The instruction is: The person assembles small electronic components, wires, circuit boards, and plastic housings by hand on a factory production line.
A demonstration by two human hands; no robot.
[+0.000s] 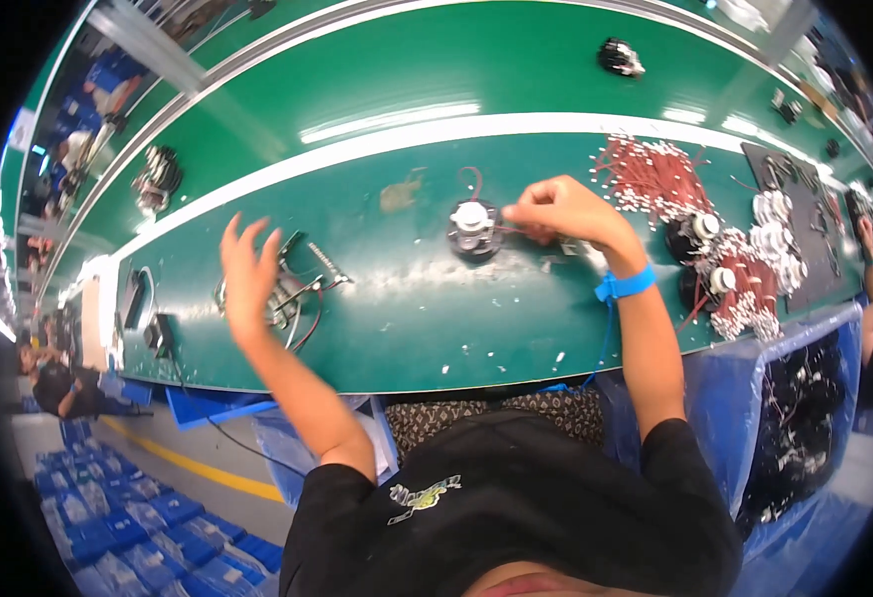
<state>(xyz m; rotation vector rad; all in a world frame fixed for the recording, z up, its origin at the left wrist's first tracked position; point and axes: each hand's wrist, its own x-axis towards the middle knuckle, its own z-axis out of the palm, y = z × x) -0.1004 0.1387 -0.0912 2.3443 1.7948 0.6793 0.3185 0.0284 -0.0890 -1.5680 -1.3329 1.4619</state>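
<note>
My left hand (249, 274) is raised at the left of the green workbench with its fingers spread, holding nothing. Beneath and beside it lies a wired assembly (282, 303) with thin dark, white and red leads, partly hidden by the hand. A small round black part with a white top (473, 221) rests on the bench ahead of my body. Just right of this part, my right hand (568, 214) has thumb and fingers pinched together on a thin reddish wire (512, 230) that leads toward the part. A blue wrist strap (626, 286) circles my right wrist.
To the right lie a heap of brown-red wires with white connectors (655, 177), a second wire bundle (750, 284) and several white round parts (775, 239). A bin lined with blue plastic (730, 418) stands below the bench edge. Beyond the bench runs a green conveyor belt (516, 60).
</note>
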